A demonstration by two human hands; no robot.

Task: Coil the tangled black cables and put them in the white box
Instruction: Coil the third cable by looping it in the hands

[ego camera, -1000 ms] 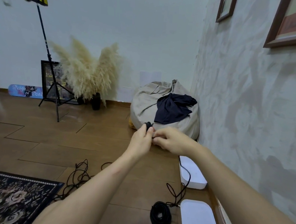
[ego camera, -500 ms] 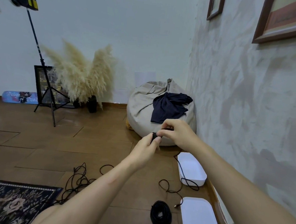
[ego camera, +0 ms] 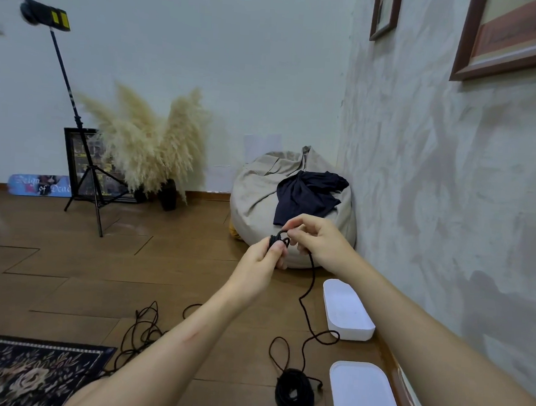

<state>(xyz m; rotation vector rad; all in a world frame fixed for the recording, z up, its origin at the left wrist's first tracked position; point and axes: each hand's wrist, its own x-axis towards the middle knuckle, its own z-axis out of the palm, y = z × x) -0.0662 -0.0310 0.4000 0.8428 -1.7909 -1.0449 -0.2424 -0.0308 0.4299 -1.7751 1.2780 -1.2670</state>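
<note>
Coiling the black cable [ego camera: 314, 276].
My left grip [ego camera: 261, 259] holds the coil [ego camera: 278, 238], my right grip [ego camera: 316, 240] pinches the cable; the next loop needs slack.

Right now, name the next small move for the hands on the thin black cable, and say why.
Probably wrap one more loop: the left hand grips a small coil, the right hand pinches the thin black cable beside it, and a long slack tail hangs to the wooden floor near the open white plastic box.
</note>
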